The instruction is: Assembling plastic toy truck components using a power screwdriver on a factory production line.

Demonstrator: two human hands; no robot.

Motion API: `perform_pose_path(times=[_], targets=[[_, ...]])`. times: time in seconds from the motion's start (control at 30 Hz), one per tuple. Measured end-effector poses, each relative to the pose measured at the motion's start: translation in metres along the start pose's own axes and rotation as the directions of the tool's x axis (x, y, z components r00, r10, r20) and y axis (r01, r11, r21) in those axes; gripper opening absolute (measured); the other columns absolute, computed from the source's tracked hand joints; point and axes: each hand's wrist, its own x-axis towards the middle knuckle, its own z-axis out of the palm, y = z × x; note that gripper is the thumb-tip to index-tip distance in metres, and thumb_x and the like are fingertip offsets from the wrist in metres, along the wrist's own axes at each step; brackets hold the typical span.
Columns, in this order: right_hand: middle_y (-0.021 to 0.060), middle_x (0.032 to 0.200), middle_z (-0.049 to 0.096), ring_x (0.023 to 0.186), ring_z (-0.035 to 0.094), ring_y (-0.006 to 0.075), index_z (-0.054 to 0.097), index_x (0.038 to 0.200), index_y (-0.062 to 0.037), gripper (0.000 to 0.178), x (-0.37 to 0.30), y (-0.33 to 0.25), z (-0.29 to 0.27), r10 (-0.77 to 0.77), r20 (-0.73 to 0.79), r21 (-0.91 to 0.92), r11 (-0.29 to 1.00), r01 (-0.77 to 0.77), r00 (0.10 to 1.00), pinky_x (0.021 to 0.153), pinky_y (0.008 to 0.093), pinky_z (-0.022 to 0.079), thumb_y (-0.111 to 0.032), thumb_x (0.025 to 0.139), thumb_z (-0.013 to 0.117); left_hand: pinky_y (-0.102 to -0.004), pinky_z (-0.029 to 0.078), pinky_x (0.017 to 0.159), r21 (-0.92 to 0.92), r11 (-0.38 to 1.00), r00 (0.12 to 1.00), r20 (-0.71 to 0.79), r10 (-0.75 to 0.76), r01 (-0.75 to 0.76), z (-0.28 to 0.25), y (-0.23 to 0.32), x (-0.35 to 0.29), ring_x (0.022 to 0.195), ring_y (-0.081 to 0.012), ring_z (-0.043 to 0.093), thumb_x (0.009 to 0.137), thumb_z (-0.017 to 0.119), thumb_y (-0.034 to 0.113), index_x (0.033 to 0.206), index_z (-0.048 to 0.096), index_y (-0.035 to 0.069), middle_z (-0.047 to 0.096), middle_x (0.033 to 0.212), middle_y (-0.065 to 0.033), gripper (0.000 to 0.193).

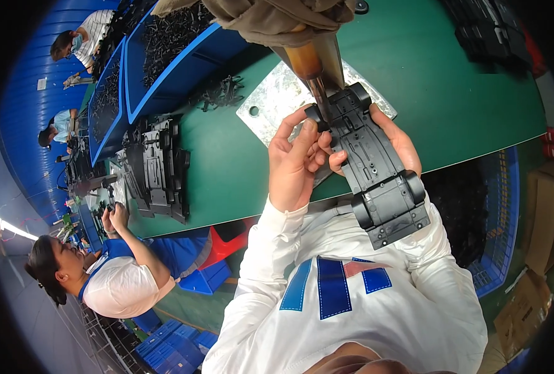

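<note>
A long black plastic toy-car chassis (370, 159) with rounded wheel arches lies tilted across my two hands, above the table's near edge. My right hand (398, 140) is closed round its right side, partly hidden underneath. With bent fingers, my left hand (292, 162) pinches at the upper left wheel arch; whether a small part is also between the fingertips, I cannot tell. A powered screwdriver (308, 62) with an amber body and brown cloth wrapping comes down from above. Its metal tip meets the chassis, or nearly so, right by my left fingertips.
Under the chassis a shiny metal plate (271, 103) lies on the green table (414, 56). Stacked black chassis (158, 165) stand at left, beside blue bins (193, 53) of small black parts. More black parts (489, 31) sit far right. A blue crate (505, 230) stands below; a co-worker (121, 274) sits at left.
</note>
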Motion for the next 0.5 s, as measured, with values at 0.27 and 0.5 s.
perform_pose_path(times=[0.27,0.5], targets=[[0.0259,0.114,0.059,0.094,0.058,0.0328,0.048,0.132,0.0012,0.050,-0.0008,0.0006,-0.0011,-0.001,0.019,-0.004,1.000,0.001,1.000,0.074,0.0405,0.049,-0.039,0.103,0.041,-0.0226,0.054,0.054,-0.005,1.000,1.000,0.002,-0.006,0.006,-0.0013,-0.0001,-0.0002,0.064,-0.0156,0.069,0.098,0.059,0.023,0.126,0.053,0.005,0.066,0.084,-0.0033,0.033],[0.0265,0.114,0.058,0.094,0.058,0.0328,0.047,0.133,0.0016,0.051,-0.0025,0.0012,0.0014,-0.003,-0.001,0.014,1.000,0.003,1.000,0.074,0.0407,0.049,-0.039,0.103,0.041,-0.0229,0.054,0.053,0.004,1.000,1.000,0.011,0.002,-0.002,-0.0011,0.0000,-0.0002,0.065,-0.0162,0.070,0.098,0.059,0.023,0.126,0.052,0.005,0.066,0.084,-0.0034,0.034]])
